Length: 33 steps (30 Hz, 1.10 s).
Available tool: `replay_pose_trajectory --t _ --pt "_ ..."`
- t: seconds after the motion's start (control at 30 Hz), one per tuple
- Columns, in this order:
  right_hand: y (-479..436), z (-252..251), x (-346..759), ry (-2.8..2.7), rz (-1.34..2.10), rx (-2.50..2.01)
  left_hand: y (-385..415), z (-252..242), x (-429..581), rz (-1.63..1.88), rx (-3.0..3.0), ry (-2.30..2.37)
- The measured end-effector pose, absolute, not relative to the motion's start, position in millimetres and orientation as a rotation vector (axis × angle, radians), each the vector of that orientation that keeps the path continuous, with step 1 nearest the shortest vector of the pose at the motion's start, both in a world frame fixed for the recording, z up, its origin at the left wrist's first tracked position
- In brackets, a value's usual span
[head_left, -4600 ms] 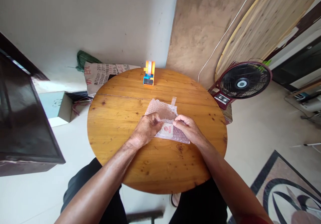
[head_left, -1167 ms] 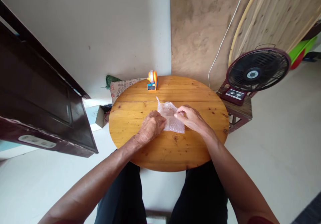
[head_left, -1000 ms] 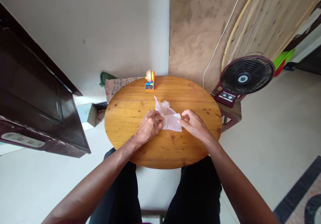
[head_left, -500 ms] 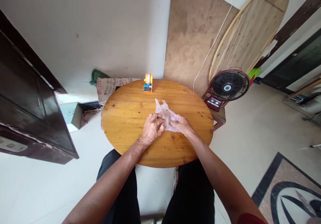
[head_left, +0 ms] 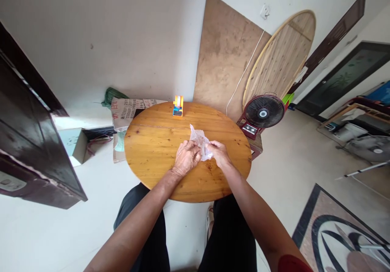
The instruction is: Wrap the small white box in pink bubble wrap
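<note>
A crumpled piece of clear, pinkish bubble wrap [head_left: 199,139] lies near the middle of the round wooden table [head_left: 152,142]. My left hand [head_left: 188,155] presses on its left side, fingers curled in and closed on it. At its right edge my right hand [head_left: 218,152] pinches the wrap between thumb and fingers. Whether anything is inside the wrap cannot be made out. Toward the back of the table stands an orange and blue tape dispenser [head_left: 178,106] with a roll in it, apart from both hands.
A dark red fan [head_left: 263,111] stands on a low stand at the table's right. Behind it a round wooden board [head_left: 282,52] and a brown panel [head_left: 225,52] lean on the wall. Left of the table are printed cardboard [head_left: 122,109] and a pale box [head_left: 73,144].
My right hand has folded the right part of the bubble wrap inward, so the wrap looks narrower. The left hand stays on it. The camera view has shifted.
</note>
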State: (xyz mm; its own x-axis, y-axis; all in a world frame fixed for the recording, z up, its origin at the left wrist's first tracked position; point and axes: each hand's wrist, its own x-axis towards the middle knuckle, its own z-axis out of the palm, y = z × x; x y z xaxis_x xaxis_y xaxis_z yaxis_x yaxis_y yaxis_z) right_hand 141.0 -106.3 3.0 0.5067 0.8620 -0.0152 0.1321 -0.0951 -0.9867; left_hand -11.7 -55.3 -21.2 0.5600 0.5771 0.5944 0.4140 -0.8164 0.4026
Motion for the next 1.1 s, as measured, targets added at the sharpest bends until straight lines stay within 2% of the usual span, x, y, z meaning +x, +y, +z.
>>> replay_pose_trajectory --t 0.23,0.57,1.1 --pt "-94 16 132 -0.894 0.800 -1.607 -52 -26 -11 1.135 2.531 0.721" --pt "-105 47 128 -0.897 1.077 -1.607 -49 -27 -14 1.182 2.359 0.632" --pt "-114 48 130 -1.048 1.101 -1.574 -55 -19 -15 1.207 2.140 0.695"
